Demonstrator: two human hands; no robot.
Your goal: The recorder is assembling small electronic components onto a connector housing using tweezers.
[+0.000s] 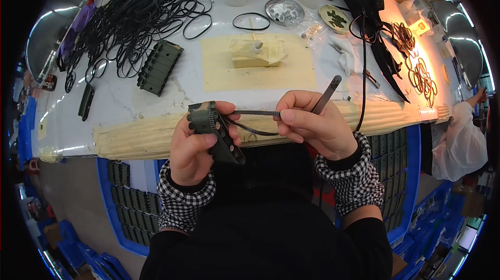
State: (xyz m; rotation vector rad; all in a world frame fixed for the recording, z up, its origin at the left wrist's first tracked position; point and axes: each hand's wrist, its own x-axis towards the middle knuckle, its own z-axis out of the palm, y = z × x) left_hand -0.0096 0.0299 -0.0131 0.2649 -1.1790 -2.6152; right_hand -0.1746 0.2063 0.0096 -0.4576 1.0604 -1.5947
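Note:
Over the table's near edge, my left hand (191, 147) is closed around a dark green moulded part (225, 142) with ridged edges and round metal-coloured spots along its side. A black ribbed band (254, 113) loops out from this part to the right. My right hand (312, 124) pinches the far end of the loop, which stretches between both hands. A flat dark grey tool, like a pair of tweezers (328, 94), is also held in the right hand and sticks up past the fingers; its tips are hidden.
A heap of black bands (138, 17) covers the back left, near a block of similar green parts (160, 67) and a single one (86, 101). A taped block (256, 61) sits mid-table. Blue trays (127, 238) of green parts flank my lap. A lamp lights the right.

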